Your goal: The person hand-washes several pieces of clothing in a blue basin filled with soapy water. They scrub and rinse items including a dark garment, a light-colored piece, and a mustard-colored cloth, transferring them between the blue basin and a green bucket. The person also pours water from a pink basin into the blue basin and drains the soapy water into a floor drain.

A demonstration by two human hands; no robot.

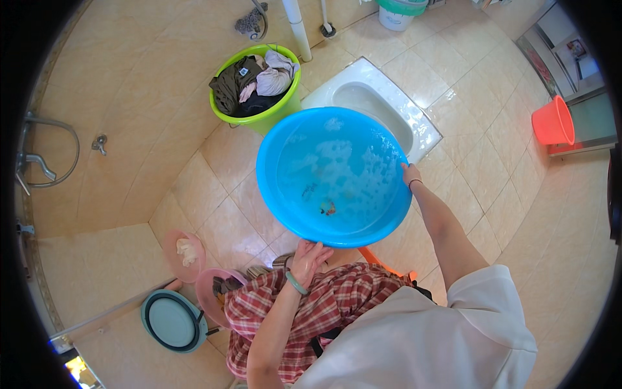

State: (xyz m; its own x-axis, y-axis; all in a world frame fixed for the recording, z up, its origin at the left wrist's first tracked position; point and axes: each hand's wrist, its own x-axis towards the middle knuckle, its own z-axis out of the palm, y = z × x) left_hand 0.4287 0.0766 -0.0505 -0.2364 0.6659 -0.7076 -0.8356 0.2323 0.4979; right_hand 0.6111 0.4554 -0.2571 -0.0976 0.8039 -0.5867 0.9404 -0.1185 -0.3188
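Note:
A large round blue basin is between my two hands, with sudsy water spread across its bottom. Something small, dark and orange shows in the water near the front. My left hand has its fingers on the near rim, the thumb side toward me, a pale green bangle on its wrist. On the right side, the fingers of my right hand are closed over the rim. Part of a white squat toilet lies behind the basin, its near edge hidden by it.
A lime-green bucket full of clothes stands behind left. Pink basins and a grey-blue tub are at lower left. A red bucket stands far right, a white pail at the back. A shower hose hangs left.

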